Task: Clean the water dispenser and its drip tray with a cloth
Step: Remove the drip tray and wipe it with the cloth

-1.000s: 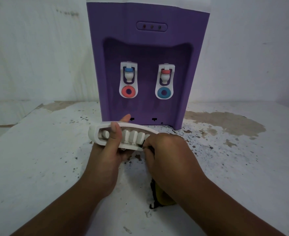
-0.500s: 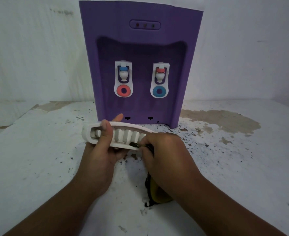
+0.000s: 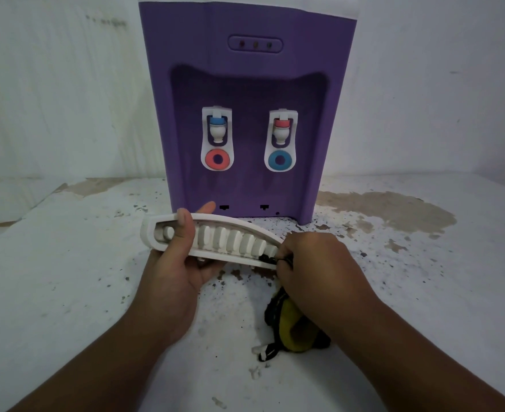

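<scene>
**Two hands on the tray, dispenser left waiting**

Both hands are busy just in front of the purple water dispenser [image 3: 245,84]. The white drip tray [image 3: 227,239] is off the machine and held above the table [image 3: 67,278], its ribbed face tipped towards the person, presumably so the grooves can be seen and reached.

The left hand [image 3: 174,272] cradles it from below, thumb hooked over the front and fingers wrapped behind: a steadying grip that leaves the tray's right end free. There the right hand [image 3: 316,269] pinches a dark-and-yellow cloth [image 3: 290,322] against the last ribs. Its fingertips are bunched tight, which looks like working a corner into a groove, while the rest of the cloth hangs below the wrist.

Two small slots [image 3: 224,207] at the dispenser's foot are probably where the tray clips back.
</scene>
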{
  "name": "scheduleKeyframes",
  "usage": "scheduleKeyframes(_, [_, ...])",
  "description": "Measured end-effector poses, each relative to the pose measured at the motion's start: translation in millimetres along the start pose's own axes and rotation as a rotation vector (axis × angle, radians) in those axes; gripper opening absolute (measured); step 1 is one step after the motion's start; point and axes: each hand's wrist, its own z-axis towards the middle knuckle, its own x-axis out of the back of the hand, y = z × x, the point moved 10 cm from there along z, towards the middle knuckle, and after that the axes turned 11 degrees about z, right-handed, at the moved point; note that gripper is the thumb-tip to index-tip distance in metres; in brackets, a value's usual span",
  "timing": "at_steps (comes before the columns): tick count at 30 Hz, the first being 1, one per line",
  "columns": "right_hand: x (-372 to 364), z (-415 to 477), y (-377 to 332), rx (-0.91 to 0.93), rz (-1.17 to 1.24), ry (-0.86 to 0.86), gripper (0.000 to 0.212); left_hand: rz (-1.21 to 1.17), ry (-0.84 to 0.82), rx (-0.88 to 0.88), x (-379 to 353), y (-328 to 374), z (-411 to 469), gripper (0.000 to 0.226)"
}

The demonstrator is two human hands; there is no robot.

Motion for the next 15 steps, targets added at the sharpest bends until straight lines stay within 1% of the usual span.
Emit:
scheduleKeyframes(2, [1.0, -2.5, -9.4, 0.081, 0.02, 0.026, 0.02, -0.004, -0.01, 0.001, -2.2, -0.9, 0.2, 0.076])
scheduleKeyframes(7, [8.5, -17.7, -50.6, 0.378, 0.284, 0.188, 0.014, 0.038, -0.095, -0.036, -15.6, -0.2, -1.7, 0.081])
scheduleKeyframes(9, [10.4, -20.4, -58.7, 0.437, 0.345, 0.231, 0.012, 0.021, -0.104, -0.033, -15.6, -1.0, -1.6, 0.083])
scheduleKeyframes(12, [5.7, -15.6, -52.6, 0.388, 0.331, 0.182, 0.015, 0.01, -0.086, -0.013, -12.4, -2.9, -0.2, 0.082])
scheduleKeyframes(15, [1.3, -7.3, -34.5, 0.268, 0.192, 0.087, 0.019, -0.024, -0.034, 0.009, -4.3, -4.6, 2.3, 0.067])
